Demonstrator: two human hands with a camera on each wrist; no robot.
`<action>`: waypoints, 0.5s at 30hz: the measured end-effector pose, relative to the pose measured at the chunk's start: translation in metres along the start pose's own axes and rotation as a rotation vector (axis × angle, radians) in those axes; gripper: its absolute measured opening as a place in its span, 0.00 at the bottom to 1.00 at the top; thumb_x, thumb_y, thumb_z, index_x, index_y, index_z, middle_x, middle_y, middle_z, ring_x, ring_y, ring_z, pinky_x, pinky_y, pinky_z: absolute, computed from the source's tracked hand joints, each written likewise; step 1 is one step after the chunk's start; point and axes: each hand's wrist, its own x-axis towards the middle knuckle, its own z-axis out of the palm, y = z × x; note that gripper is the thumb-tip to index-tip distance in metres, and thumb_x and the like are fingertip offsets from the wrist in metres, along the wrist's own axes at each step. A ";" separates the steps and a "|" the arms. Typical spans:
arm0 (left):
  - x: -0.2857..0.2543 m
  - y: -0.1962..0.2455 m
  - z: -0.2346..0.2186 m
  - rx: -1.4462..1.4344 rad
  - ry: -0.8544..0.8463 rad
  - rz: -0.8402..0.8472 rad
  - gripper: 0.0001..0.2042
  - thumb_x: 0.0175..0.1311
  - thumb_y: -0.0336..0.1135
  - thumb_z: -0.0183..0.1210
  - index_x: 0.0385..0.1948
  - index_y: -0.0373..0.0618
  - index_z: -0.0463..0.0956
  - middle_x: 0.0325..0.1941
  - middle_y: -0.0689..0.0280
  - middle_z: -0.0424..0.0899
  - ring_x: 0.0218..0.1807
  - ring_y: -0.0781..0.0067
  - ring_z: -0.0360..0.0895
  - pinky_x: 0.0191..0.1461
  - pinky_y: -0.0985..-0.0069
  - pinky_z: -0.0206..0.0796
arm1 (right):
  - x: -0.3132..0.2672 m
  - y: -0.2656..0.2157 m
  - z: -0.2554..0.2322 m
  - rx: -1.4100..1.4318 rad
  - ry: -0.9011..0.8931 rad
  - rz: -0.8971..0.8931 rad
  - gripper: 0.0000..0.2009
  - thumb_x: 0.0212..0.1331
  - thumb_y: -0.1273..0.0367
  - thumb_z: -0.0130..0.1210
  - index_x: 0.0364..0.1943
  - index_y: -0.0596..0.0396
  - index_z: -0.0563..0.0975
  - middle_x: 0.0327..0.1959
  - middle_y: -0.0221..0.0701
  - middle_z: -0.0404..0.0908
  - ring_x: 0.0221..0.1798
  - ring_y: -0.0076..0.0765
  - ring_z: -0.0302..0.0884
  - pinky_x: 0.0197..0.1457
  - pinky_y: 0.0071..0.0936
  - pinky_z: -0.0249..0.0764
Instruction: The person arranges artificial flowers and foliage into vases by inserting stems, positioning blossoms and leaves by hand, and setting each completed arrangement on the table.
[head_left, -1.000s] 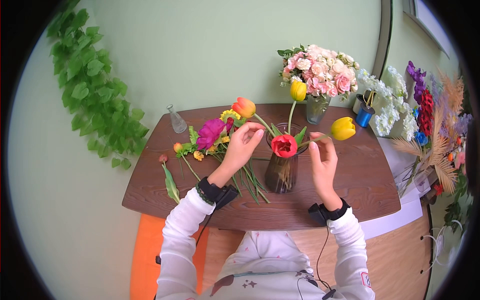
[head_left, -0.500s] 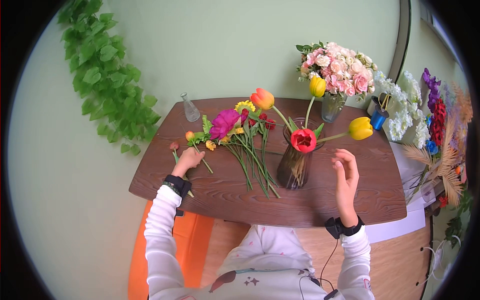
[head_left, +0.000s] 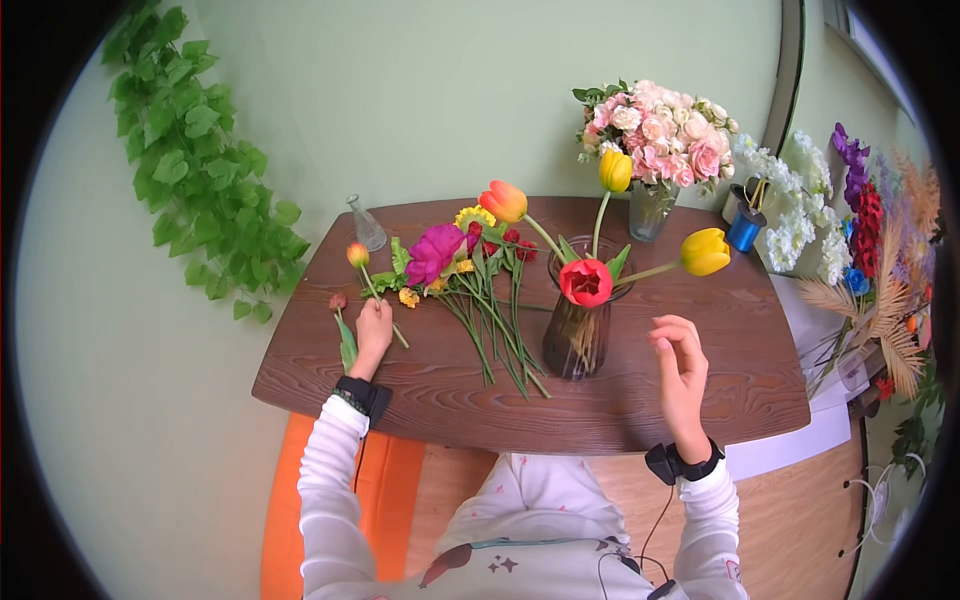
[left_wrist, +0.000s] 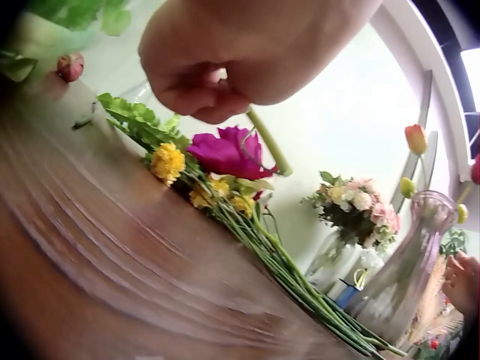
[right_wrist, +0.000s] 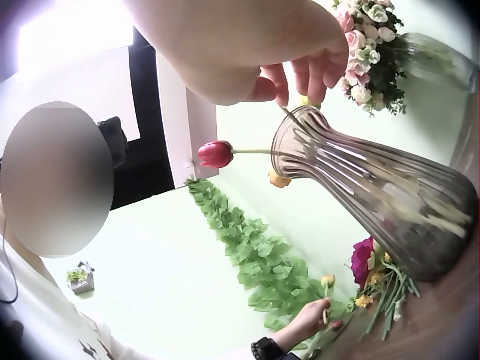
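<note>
My left hand [head_left: 373, 335] pinches the stem of an orange-yellow tulip [head_left: 358, 255], its bloom pointing up and away above the table's left part. In the left wrist view the lower stem [left_wrist: 270, 142] juts out below the curled fingers. My right hand [head_left: 682, 380] is raised to the right of the ribbed glass vase [head_left: 577, 340], fingers loosely bent and holding nothing. The vase [right_wrist: 375, 187] holds a red tulip [head_left: 586, 283], an orange tulip [head_left: 503, 201] and two yellow tulips [head_left: 705, 252]. A dull red tulip [head_left: 338, 301] lies beside the left hand.
Purple, yellow and red flowers [head_left: 436, 254] with long green stems lie left of the vase. A small clear bottle [head_left: 367, 228], a pink bouquet [head_left: 665, 135] in glass and a blue spool [head_left: 745, 228] stand at the back. More flowers [head_left: 870, 230] are at the right.
My left hand has left the vase, reached to the table's left part and lifted the orange-yellow tulip by its stem. My right hand has drawn back from the yellow tulip near the vase.
</note>
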 end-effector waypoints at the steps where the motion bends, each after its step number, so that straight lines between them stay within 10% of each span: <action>1: -0.009 0.014 -0.005 -0.085 0.084 0.126 0.13 0.61 0.36 0.47 0.19 0.38 0.65 0.10 0.62 0.70 0.13 0.68 0.70 0.20 0.72 0.61 | -0.001 -0.002 0.001 0.014 -0.001 0.001 0.04 0.56 0.78 0.46 0.31 0.60 0.73 0.41 0.33 0.70 0.42 0.25 0.68 0.46 0.20 0.66; 8: -0.085 0.089 -0.028 -0.301 0.095 0.530 0.05 0.59 0.29 0.51 0.24 0.41 0.66 0.11 0.62 0.68 0.13 0.72 0.65 0.18 0.74 0.56 | -0.016 -0.027 0.023 0.193 -0.171 0.012 0.05 0.54 0.78 0.47 0.31 0.61 0.75 0.35 0.34 0.74 0.35 0.25 0.70 0.40 0.21 0.67; 10: -0.100 0.105 -0.027 -0.120 0.203 0.966 0.03 0.53 0.26 0.54 0.25 0.42 0.69 0.13 0.63 0.69 0.13 0.67 0.66 0.18 0.70 0.58 | -0.020 -0.033 0.030 0.183 -0.322 -0.023 0.09 0.53 0.79 0.49 0.38 0.61 0.76 0.34 0.35 0.76 0.33 0.26 0.73 0.37 0.21 0.69; 15: -0.122 0.140 -0.009 -0.170 -0.108 1.375 0.06 0.44 0.30 0.59 0.24 0.44 0.72 0.15 0.68 0.69 0.14 0.68 0.67 0.18 0.73 0.57 | -0.029 -0.056 0.043 0.258 -0.502 -0.079 0.17 0.49 0.79 0.55 0.46 0.62 0.73 0.35 0.34 0.76 0.33 0.25 0.75 0.37 0.21 0.71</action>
